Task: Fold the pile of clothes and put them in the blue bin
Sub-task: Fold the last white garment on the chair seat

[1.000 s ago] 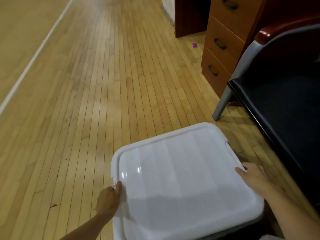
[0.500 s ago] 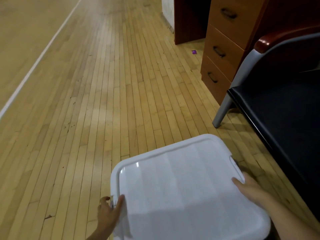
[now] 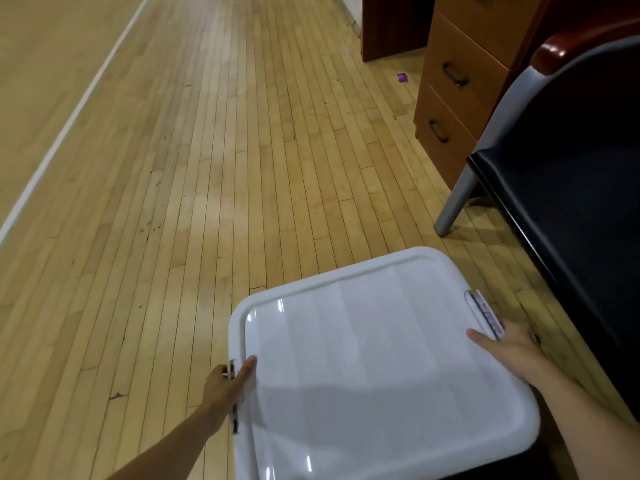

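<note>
White lid point(image 3: 377, 368), left hand point(image 3: 223, 386), right hand point(image 3: 509, 348) gripping opposite edges

The scene is viewed from one head-worn camera, aimed forward and down, close above the white lid point(image 3: 374, 368) and wooden floor point(image 3: 207, 168).

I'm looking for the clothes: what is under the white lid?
The white lid, held by the left hand and right hand, covers everything beneath; only a dark sliver shows below its near edge. No clothes visible.

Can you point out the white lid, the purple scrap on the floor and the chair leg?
white lid point(image 3: 374, 358): head view, middle of its flat top.
purple scrap point(image 3: 402, 77): head view, its centre.
chair leg point(image 3: 453, 202): head view, mid grey leg.
</note>
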### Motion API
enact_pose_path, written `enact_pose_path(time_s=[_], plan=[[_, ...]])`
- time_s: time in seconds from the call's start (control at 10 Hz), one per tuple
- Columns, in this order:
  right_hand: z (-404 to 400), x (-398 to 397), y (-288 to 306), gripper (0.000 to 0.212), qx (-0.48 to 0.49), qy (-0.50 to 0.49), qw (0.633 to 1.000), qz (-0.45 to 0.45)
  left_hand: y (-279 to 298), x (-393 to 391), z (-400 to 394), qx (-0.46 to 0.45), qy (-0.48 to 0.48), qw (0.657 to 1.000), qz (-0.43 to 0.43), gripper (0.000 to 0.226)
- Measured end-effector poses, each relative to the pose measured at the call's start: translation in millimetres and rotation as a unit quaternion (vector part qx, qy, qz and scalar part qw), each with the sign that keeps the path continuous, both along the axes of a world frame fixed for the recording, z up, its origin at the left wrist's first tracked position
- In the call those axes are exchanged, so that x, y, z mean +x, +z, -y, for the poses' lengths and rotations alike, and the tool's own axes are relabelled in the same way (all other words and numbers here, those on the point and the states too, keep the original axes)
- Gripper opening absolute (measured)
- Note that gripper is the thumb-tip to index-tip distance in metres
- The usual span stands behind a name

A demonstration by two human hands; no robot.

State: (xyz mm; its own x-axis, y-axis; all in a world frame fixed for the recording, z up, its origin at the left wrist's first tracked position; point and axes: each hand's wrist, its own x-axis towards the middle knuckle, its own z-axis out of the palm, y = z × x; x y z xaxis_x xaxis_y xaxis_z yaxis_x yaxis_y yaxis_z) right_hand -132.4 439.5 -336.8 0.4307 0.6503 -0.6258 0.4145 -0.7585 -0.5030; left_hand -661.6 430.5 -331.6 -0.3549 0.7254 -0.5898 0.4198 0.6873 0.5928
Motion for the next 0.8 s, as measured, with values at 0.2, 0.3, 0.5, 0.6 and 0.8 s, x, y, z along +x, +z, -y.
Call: enact_pose_path(time_s=[0.2, 0.3, 0.5, 0.6, 0.8], plan=[[-5, -21, 11, 0.057, 0.04, 0.023, 0.999, -0.021, 8, 13, -1, -0.03, 0.003, 0.998, 0.058, 0.057], [-8, -28, 6, 0.06, 0.044, 0.022, 0.999, -0.006, 3, 14, -1, -0.028, 0.024, 0.998, 0.041, 0.059], [-8, -37, 3, 0.054, 0.046, 0.008, 0.996, 0.071, -3, 35, -5, -0.024, 0.066, 0.997, 0.012, 0.058], [-4, -45, 12, 0.054, 0.03, 0.047, 0.992, 0.111, -8, 33, -9, -0.031, 0.082, 0.996, -0.003, 0.055], [-10, -51, 32, 0.062, 0.049, 0.116, 0.984, 0.127, 2, 49, -27, -0.078, 0.095, 0.986, -0.112, 0.055]])
